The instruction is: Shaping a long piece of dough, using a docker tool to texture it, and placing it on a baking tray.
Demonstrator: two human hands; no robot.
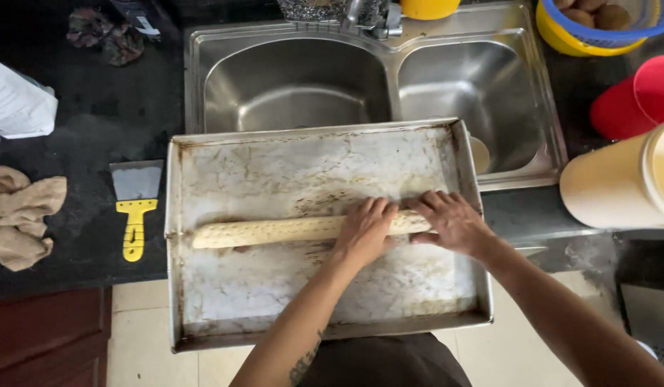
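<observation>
A long pale roll of dough (pixel 267 231), speckled with small seeds, lies across the middle of a large floured metal tray (pixel 203 315). My left hand (pixel 363 231) rests flat on the roll right of its middle, fingers together and pointing away. My right hand (pixel 450 221) lies palm down over the roll's right end, close to the tray's right rim. Both hands press on the dough without grasping it. The roll's left end is free and reaches toward the tray's left wall.
The tray overhangs the dark counter (pixel 95 122) and a double steel sink (pixel 296 86). A yellow-handled scraper (pixel 135 208) and a beige cloth (pixel 20 215) lie left. A cream container (pixel 622 183), red cups (pixel 633 100) and a yellow-blue basket (pixel 597 29) stand right.
</observation>
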